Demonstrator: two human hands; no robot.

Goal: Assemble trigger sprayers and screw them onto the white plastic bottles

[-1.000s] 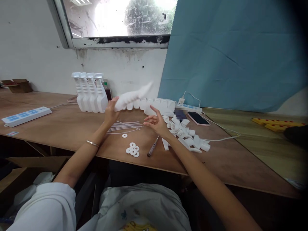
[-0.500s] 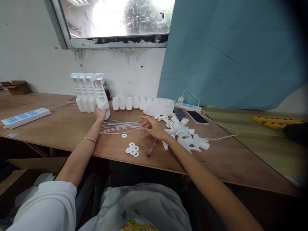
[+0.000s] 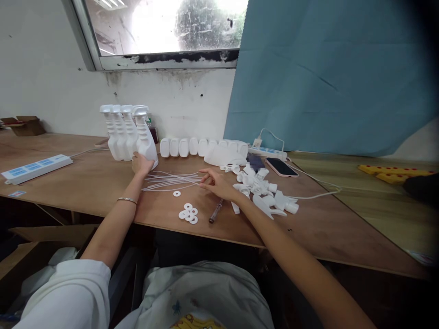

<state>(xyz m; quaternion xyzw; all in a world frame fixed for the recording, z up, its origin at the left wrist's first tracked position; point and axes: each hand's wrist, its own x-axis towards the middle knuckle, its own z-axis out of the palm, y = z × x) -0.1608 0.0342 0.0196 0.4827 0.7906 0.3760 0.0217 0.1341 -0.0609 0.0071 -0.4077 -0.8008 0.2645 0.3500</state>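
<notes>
My left hand [image 3: 141, 163] is around the lower part of a white spray bottle [image 3: 145, 137], the nearest in a short row of upright spray bottles [image 3: 118, 132]. Its thumb lies across the bottle's front. My right hand [image 3: 214, 180] hovers at the right ends of thin white tubes [image 3: 171, 180], fingers apart and nothing visible in them. White ring washers [image 3: 188, 213] lie in a small pile nearer the table edge, with a single washer [image 3: 176, 193] above them. A screwdriver [image 3: 216, 211] with a clear handle rests beside my right wrist.
A heap of white trigger heads [image 3: 257, 183] spreads to the right of my right hand. Behind it, several white bottles [image 3: 184, 147] lie in a line along the wall. A phone [image 3: 281, 167] and two power strips [image 3: 37, 167] with cords are on the wooden table [image 3: 103, 192].
My left hand has slid slightly around the base of the spray bottle, which has barely shifted. My right hand stays almost in place.
</notes>
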